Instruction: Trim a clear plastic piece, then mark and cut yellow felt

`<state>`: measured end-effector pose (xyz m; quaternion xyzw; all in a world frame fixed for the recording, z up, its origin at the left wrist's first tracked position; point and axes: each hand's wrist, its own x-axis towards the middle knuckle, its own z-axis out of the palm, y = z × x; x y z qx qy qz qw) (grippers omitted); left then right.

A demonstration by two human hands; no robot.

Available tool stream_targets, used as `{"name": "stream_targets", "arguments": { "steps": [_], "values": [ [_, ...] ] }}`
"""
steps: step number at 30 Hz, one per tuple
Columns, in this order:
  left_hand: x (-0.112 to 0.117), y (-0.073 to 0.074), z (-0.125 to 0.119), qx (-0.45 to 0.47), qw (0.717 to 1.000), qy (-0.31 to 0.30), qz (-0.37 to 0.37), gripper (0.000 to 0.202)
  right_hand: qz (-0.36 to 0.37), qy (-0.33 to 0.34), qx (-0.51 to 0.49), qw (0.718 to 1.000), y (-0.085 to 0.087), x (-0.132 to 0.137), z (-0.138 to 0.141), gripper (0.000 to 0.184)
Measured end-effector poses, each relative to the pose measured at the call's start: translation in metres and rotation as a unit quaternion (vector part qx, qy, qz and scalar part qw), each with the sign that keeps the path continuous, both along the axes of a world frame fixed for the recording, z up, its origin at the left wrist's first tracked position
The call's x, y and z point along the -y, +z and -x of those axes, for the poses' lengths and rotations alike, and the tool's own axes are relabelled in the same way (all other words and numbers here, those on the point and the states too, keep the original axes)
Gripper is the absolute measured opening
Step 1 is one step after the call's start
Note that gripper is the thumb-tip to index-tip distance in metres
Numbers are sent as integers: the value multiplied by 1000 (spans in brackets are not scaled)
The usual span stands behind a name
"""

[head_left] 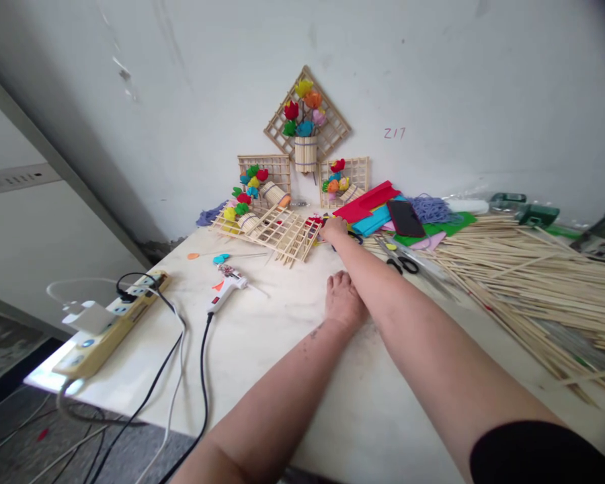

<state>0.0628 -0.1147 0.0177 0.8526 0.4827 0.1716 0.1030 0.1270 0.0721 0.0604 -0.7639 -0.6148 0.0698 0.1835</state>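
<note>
My left hand point(343, 298) rests palm down on the pale tabletop, its fingers stretched forward and holding nothing. Beyond it, my right hand point(334, 229) reaches across to the back of the table. Its fingers are bent together beside small red pieces point(313, 222); what they grip, if anything, is hidden. Just left of that hand lies a stick lattice panel point(290, 232) with loose short sticks. A black-handled pair of scissors point(406, 263) sits to the right of my right forearm.
A white glue gun point(226, 290) and a power strip point(113, 329) with cables lie left. Lattice panels with flowers point(305, 111) lean on the wall. Coloured sheets point(366, 202), a phone point(406, 218), purple yarn point(431, 208) and many wooden sticks point(534, 275) cover the right side.
</note>
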Motion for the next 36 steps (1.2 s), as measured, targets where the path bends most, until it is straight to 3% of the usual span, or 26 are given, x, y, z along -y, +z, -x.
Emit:
{"name": "stream_targets", "arguments": {
  "steps": [5,11,18,21,26,31,36],
  "values": [
    [-1,-6,-1,21,999,4,-35,46,-39,-45,29,998,2,15,4,41],
    [-2,-7,-2,22,999,9,-34,45,-78,-70,-4,995,4,62,-13,38],
    [1,-5,-1,40,995,-21,-87,31,-111,-132,20,985,0,113,-78,45],
    [2,-3,-3,45,992,-42,-107,26,-117,-160,16,980,3,129,-113,39],
    [0,0,-8,15,991,-63,-116,27,-36,-130,27,991,9,150,-145,24],
    [1,0,-9,3,989,-71,-128,24,74,-100,105,987,6,159,-132,29],
    [2,0,-9,2,989,-75,-130,23,81,-83,138,984,-4,158,-118,35]
  ]
}}
